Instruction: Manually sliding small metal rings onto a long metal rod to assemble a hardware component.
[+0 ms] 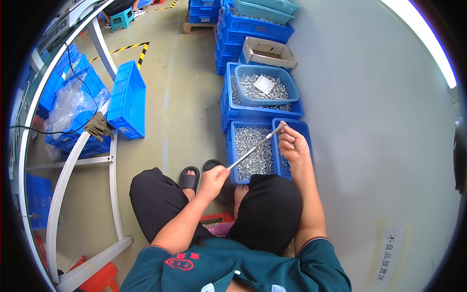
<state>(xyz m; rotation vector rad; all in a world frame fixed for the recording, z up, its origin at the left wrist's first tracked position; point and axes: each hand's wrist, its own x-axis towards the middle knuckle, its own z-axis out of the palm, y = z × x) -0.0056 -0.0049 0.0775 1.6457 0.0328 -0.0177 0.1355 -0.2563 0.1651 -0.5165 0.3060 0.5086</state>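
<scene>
Person has two hands: left hand (214,181), right hand (293,142). One metal rod (256,146). Two black slippers (189,181). Nearest blue bins (230,148): two. Metal pieces (253,158): too many to count. One white paper slip (264,84), one whitish box (267,59), one brown rag (98,125), one teal stool (121,19), one wall sign (392,255). Stacked crates (243,36) overlap, count unclear.

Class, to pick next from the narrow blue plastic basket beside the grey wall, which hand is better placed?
Probably the right hand: it appears over that basket, pinching one end of the silvery metal rod; the left hand grips it farther away.
</scene>
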